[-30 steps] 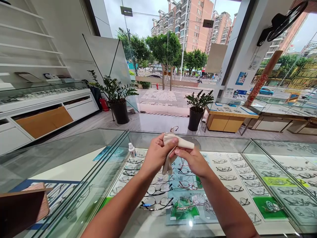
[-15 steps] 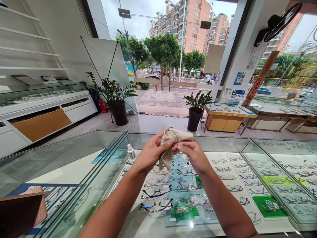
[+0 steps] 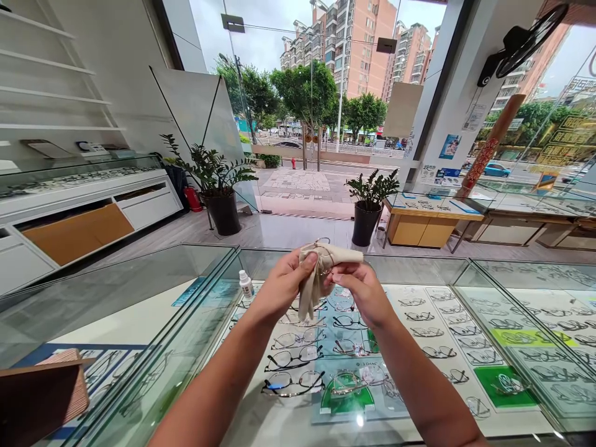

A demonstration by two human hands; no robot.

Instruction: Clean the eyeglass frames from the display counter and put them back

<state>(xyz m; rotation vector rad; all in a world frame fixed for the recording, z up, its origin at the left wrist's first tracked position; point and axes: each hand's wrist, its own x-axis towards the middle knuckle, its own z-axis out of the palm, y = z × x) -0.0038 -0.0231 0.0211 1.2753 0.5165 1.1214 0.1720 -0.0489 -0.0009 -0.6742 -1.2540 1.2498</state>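
Above the glass display case, my left hand (image 3: 289, 278) pinches a beige cleaning cloth (image 3: 309, 299) against a pair of eyeglasses (image 3: 322, 241), with the thumb pressing on top. The cloth wraps over much of the glasses, so only parts of the thin metal frame show. My right hand (image 3: 361, 287) is closed on the glasses at their right side, thumb and fingers together near the frame. One end of the cloth sticks out over the right fingers, and another part hangs down below my left thumb.
A small white bottle (image 3: 245, 284) stands on the glass left of my hands. Rows of eyeglasses (image 3: 294, 358) lie inside the display case (image 3: 261, 428). A brown box-like object (image 3: 41, 397) sits at the lower left. Potted plants (image 3: 223, 211) stand beyond the counter.
My left thumb and the cloth have shifted slightly left and up over the glasses. The hanging part of the cloth is bunched narrower. My right hand stays nearly in place.
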